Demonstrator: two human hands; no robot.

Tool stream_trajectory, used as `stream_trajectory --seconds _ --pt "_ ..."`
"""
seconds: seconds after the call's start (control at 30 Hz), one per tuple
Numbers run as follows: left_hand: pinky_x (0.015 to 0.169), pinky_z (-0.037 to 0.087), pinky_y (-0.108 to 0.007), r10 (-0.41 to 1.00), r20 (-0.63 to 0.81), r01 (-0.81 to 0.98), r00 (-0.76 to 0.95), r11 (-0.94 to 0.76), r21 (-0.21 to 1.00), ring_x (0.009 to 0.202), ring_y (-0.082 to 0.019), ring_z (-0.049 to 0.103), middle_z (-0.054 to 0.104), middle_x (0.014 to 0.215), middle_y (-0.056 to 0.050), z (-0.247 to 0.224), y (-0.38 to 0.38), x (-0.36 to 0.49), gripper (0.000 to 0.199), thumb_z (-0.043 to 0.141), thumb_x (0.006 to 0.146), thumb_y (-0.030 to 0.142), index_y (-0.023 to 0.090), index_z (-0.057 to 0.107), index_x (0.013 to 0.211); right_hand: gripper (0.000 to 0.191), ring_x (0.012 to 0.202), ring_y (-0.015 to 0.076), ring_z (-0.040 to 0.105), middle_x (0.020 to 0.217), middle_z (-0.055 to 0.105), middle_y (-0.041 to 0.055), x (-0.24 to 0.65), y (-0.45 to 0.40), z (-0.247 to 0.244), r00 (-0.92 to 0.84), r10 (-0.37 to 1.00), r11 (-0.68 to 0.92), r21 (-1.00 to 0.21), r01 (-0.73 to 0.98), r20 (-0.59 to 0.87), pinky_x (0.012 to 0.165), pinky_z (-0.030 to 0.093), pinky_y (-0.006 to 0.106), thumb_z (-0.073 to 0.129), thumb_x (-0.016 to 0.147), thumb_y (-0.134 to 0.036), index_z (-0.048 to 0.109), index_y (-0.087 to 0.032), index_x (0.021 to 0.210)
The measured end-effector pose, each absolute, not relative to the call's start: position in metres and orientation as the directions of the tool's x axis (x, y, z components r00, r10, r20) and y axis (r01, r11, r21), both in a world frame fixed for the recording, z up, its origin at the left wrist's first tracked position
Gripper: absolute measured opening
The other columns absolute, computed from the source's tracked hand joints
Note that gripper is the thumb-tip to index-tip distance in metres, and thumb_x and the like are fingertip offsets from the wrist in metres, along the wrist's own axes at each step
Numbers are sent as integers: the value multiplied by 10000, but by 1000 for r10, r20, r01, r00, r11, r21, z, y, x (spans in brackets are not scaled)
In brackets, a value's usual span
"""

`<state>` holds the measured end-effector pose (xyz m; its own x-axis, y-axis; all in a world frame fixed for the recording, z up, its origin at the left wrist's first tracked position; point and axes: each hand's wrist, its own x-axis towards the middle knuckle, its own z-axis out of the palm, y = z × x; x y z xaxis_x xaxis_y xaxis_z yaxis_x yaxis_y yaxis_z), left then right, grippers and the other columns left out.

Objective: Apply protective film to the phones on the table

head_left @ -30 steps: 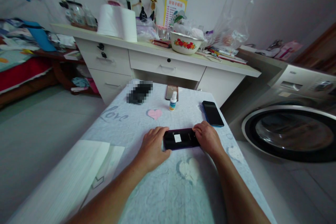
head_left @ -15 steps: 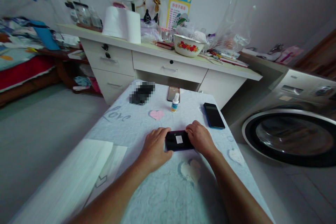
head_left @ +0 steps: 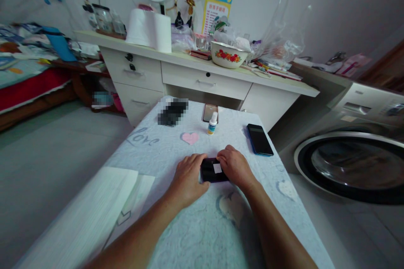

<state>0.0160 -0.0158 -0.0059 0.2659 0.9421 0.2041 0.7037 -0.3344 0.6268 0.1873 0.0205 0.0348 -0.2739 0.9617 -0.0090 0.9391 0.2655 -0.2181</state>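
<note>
A dark phone [head_left: 212,175] with a small white square [head_left: 217,168] on its face lies sideways low over the cloth-covered table. My left hand [head_left: 188,180] is closed around its left end, fingers along the far edge and thumb at the near edge. The curled fingers of my right hand [head_left: 235,166] rest over the right part of the phone and hide that end. Beyond my hands stands a small spray bottle [head_left: 212,124] with a white cap. Another phone with a black screen [head_left: 259,139] lies to the right.
A brownish phone or case [head_left: 210,112] lies behind the bottle. A blurred-out dark object [head_left: 173,112] is at the table's far left. Pale sheets [head_left: 94,206] cover the near left side. A desk [head_left: 205,82] stands behind, and a washing machine [head_left: 344,111] on the right.
My right hand has shifted left across the phone and covers more of it. My left hand keeps its hold on the left end. The whole view has shifted slightly.
</note>
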Motion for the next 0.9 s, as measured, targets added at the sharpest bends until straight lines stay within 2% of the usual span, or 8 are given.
stream_trajectory --seconds 0.37,0.73,0.9 --pt "977 363 -404 949 183 707 257 -314 634 1122 -257 479 546 1190 -54 -6 -15 16 626 641 639 188 230 440 1230 229 813 140 561 915 563 51 201 21 30 -167 986 168 -225 960 25 728 367 234 444 903 -215 670 -199 868" --pt "960 372 -410 943 200 699 266 -332 634 1103 -263 489 559 1189 -54 -7 -14 16 625 663 629 187 232 447 1214 252 728 115 551 933 547 36 174 15 26 -316 946 325 -216 921 74 637 358 222 402 933 -239 646 -202 885" --pt "961 370 -408 944 204 700 260 -330 634 1106 -267 488 556 1205 -54 -7 -14 16 651 660 628 191 234 435 1237 269 747 119 551 943 553 38 167 13 24 -362 929 370 -237 898 79 655 366 216 382 948 -266 641 -205 901"
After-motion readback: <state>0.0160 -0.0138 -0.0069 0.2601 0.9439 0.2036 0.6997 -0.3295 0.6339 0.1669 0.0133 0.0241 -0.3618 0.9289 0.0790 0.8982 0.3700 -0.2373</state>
